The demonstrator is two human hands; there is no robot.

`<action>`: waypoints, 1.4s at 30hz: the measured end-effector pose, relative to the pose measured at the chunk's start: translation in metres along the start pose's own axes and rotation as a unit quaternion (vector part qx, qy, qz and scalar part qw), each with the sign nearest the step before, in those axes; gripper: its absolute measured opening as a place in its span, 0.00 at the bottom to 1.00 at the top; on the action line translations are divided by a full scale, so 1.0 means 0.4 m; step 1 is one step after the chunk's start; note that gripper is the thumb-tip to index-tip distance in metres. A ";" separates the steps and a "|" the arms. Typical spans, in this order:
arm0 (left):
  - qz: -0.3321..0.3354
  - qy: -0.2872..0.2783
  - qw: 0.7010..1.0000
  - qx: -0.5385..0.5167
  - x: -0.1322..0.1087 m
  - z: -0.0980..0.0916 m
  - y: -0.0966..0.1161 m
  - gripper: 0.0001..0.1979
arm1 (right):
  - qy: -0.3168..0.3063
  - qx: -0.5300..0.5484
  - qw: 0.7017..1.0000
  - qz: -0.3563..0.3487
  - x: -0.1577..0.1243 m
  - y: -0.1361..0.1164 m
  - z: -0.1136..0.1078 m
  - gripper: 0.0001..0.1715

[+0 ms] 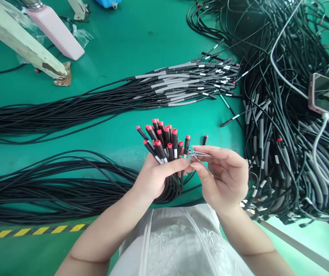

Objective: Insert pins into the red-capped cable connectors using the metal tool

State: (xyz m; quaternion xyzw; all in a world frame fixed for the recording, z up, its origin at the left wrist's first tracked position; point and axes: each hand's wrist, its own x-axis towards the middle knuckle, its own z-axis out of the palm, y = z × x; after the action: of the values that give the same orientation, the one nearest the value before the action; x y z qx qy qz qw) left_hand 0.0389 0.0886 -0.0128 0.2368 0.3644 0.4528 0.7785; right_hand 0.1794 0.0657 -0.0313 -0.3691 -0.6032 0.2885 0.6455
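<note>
In the head view my left hand [153, 178] is closed round a bundle of black cables, their red-tipped connectors [159, 132] fanned out above the fist. White labels sit just below several of the connectors. My right hand [224, 176] pinches a pair of thin silver tweezers [200, 154] between thumb and fingers. The tweezers' tips touch or nearly touch a connector [187, 142] at the bundle's right side. One more red-tipped connector [205, 139] stands apart behind my right fingers. From my left hand the black cables [89, 184] trail away to the left.
Behind the hands lies a long bundle of black cables with grey ribbed sleeves [175, 86] on the green tabletop [124, 42]. A large cable heap [279, 153] fills the right, with a phone [326, 96] on a white cord. A pink bottle [56, 32] and a chipped post [23, 42] are far left.
</note>
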 end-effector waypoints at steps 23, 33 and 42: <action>-0.033 0.068 0.997 0.008 0.000 -0.002 0.001 0.05 | 0.050 0.002 0.998 -0.035 -0.004 0.025 0.008 0.29; -0.027 0.048 0.998 0.003 0.003 0.003 0.000 0.03 | 0.021 -0.042 0.998 -0.040 -0.005 0.041 0.003 0.28; -0.017 0.047 0.999 0.019 0.002 -0.005 -0.002 0.04 | 0.018 -0.100 0.994 -0.027 -0.007 0.030 -0.001 0.18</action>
State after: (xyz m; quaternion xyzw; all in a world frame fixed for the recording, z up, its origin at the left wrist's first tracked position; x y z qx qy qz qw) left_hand 0.0378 0.0889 -0.0148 0.2236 0.4130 0.4428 0.7638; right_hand 0.1803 0.0700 -0.0428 -0.4209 -0.6270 0.2025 0.6234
